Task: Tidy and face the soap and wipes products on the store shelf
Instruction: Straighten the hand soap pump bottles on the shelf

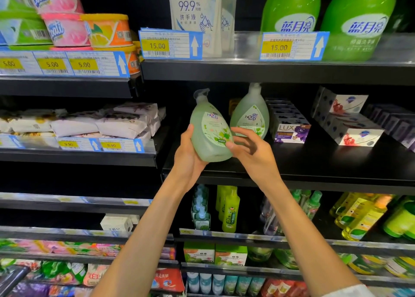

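Both forearms reach up from the bottom edge toward the middle shelf [314,162]. Left hand [187,159] cradles a pale green soap bottle [210,130] from below and behind, thumb up its left side, the bottle tilted with its pump leaning left, lifted over the shelf's front edge. Right hand [251,148] has its fingers [241,131] loosely spread and only partly curled, the thumb tip touching the bottle's lower right side; it is not gripping.

With one palm bearing the weight, the smooth bottle could slip forward off the front edge. Setting it down tilted could knock the second bottle [250,117] just behind, and that one stands close against the purple soap boxes [290,131].
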Motion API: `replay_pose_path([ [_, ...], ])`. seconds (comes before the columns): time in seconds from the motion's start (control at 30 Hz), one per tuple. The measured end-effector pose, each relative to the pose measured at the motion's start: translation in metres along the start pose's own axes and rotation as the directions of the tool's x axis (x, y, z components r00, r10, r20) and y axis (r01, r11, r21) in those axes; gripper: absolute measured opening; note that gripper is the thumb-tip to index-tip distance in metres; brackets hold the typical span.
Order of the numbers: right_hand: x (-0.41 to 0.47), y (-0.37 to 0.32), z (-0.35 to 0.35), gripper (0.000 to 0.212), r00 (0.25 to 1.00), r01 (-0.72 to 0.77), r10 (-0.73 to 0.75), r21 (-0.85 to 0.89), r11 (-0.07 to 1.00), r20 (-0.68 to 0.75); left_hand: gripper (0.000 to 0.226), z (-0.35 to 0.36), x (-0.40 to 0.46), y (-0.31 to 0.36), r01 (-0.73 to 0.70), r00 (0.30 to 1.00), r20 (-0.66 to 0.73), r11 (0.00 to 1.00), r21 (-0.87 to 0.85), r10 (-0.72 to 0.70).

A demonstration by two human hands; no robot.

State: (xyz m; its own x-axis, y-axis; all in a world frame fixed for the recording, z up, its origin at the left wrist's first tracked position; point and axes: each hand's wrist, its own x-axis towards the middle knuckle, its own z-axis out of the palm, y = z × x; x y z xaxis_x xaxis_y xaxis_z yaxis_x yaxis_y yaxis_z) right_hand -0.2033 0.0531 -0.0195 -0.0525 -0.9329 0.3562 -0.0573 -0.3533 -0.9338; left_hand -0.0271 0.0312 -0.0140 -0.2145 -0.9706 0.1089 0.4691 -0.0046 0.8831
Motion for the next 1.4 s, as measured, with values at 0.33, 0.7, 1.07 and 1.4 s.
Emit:
replay_pose_path([
  [0.33,0.003,-0.002,-0.004,0.048,0.994,-0.077,0.086,0.133,0.988,-0.062,0.053,-0.005,0.004,-0.004,0.007,0.998,0.062,1.0,0.007,-0.007],
  [0.7,-0.007,-0.005,0.002,0.061,0.998,-0.03,0.037,0.122,0.992,-0.057,0.062,-0.005,0.007,-0.007,-0.106,0.994,0.032,0.972,0.208,0.102],
  [1.07,-0.004,-0.007,-0.001,0.055,1.0,-0.019,0.02,0.052,0.998,-0.02,0.06,-0.011,0.004,-0.005,-0.125,0.992,0.049,0.981,0.15,0.119],
  [1.4,-0.005,-0.006,-0.031,0.064,0.984,0.051,0.049,-0.54,0.84,0.17,0.055,-0.014,0.007,-0.005,-0.168,0.974,-0.102,0.95,0.264,0.2],
])
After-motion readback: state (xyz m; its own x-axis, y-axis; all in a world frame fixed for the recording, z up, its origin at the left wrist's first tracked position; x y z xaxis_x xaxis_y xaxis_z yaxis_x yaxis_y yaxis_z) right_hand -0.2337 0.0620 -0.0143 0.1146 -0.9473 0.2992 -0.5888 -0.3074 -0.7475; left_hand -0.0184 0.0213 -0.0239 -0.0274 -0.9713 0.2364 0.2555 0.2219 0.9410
